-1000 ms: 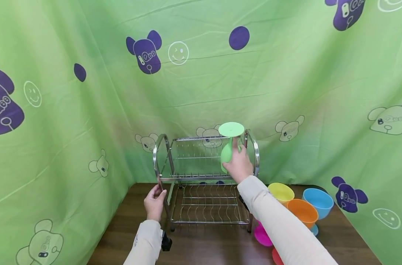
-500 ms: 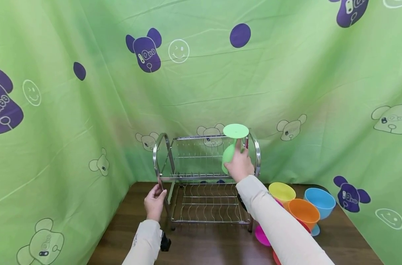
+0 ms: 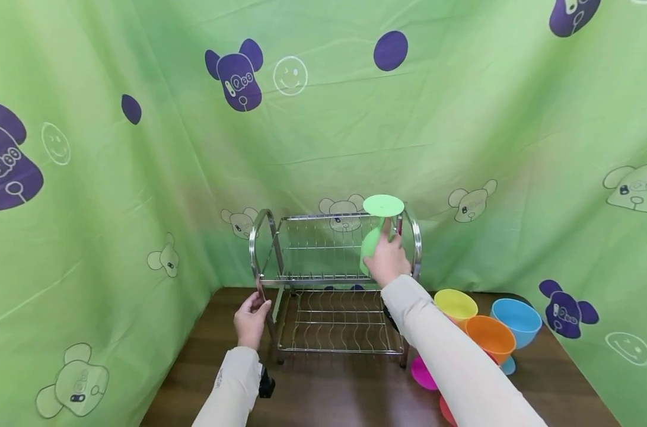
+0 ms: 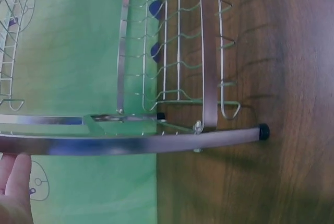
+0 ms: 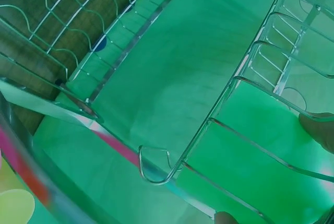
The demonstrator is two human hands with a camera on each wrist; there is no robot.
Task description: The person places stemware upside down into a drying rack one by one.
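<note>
Presently, the head view shows one green plastic goblet [image 3: 371, 240], upside down with its foot uppermost, at the right of the upper tier of a two-tier chrome wire rack [image 3: 312, 281]. The right grip [image 3: 389, 258] is clamped on it, so I judge that placement unfinished: release is not yet done, and whether the rim bears on the wires cannot be told. The left grip [image 3: 250, 323] pinches the rack's left upright. Off the rack, on the brown wood-grain desk [image 3: 355, 391], are one yellow cup [image 3: 455, 304], one sky-blue cup [image 3: 517, 323] and one orange cup [image 3: 491, 340]. One magenta piece [image 3: 424, 375] and one red piece [image 3: 447, 410] show beside the sleeve; a red sliver near the orange cup may belong to the latter, cannot tell. Count: one goblet at the rack, at least five coloured pieces off it, these apparently unhandled.

Left wrist view: thumb and finger against the upright; parts of both tiers visible; black foot caps [image 4: 264, 131], two counted.

Right wrist view: green goblet wall behind the rack wires, two fingertips visible at its edges; contact with the wires unclear.
</note>
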